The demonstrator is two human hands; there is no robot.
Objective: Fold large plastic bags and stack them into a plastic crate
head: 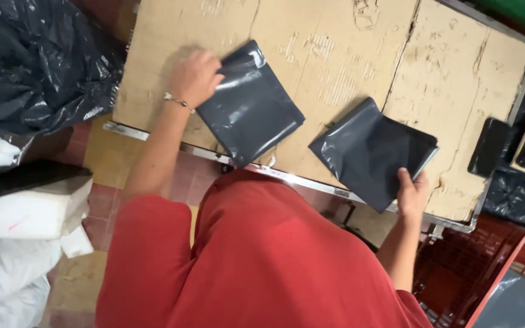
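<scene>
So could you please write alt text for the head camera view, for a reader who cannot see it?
A person in red stands at a cardboard-covered table, each hand on a dark grey plastic mailer bag: the left hand rests on the left bag, the right hand pinches the edge of the right bag. A red crate sits lower right.

The left hand (194, 77) lies over the upper left corner of 1 dark grey plastic mailer bag (249, 103), so that corner and the fingertips curled onto it cannot be made out. The right hand (412, 193) covers the near edge of a stack of grey mailer bags (372, 152); how many bags lie in the stack is too hard to tell. The desk (335, 54) is cut off by the top edge. A black plastic heap (31, 61) runs out at the left, and a red crate (457, 273) at the bottom right.
</scene>
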